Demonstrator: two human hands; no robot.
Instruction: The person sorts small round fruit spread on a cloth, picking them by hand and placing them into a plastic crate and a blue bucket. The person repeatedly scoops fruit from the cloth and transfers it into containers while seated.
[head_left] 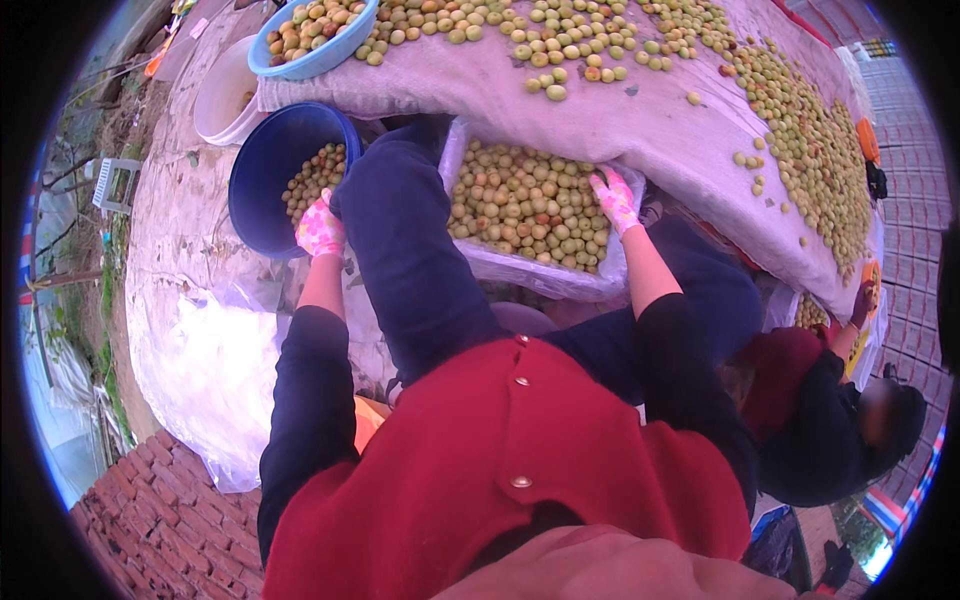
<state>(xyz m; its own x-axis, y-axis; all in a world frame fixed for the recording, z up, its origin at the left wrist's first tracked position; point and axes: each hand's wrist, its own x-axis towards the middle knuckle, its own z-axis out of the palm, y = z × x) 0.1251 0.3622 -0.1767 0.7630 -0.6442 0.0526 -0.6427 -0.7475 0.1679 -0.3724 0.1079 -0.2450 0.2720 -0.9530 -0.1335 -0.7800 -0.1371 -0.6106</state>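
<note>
My left hand [321, 229], in a pink and white glove, reaches over the near right rim of a deep blue bucket [262, 165]. Small round yellow-green fruits [318, 178] lie in the bucket, right by its fingertips. How far those fingers are closed does not show. My right hand [615, 199], gloved alike, rests at the right side of a plastic-lined crate [540, 280], fingers spread over the fruit and the inner wall. Similar fruits [525, 205], some with reddish patches, fill the crate between my knees.
A cloth-covered table [440, 85] ahead bears many loose fruits. On its left end stands a light blue basin [325, 60] of fruit, with a white bucket [222, 95] beside it. Another person [835, 420] works at the right. Brick paving [165, 510] lies lower left.
</note>
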